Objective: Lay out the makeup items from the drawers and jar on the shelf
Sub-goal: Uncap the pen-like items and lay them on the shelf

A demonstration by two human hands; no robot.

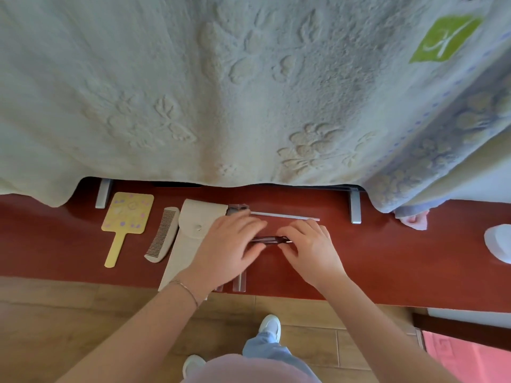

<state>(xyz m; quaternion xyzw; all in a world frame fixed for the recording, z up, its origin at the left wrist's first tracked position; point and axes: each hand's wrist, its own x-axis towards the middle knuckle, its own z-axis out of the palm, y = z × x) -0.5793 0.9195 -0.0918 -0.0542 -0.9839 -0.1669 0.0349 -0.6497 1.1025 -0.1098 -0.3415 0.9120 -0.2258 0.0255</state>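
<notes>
Head view looks down on a red-brown shelf (387, 261) where makeup items lie in a row: a yellow hand mirror (125, 220) with pastel spots, a pale comb (162, 235) just beside it, then a cream snap pouch (193, 230). Both hands meet over a slim dark item (272, 239) with a glossy barrel — the left hand (226, 244) covers one end with relaxed, nearly straight fingers, the right hand (309, 244) pinches the other end with curled fingers. What the dark item is cannot be told. Behind the hands lies a thin silver stick (284, 216), its left end hidden; clear pieces (239, 281) peek out under the left wrist, cut off. An embossed cream blanket (221, 92) hangs over whatever stands behind. Its green label (445, 37) bears a white mark — not readable.
</notes>
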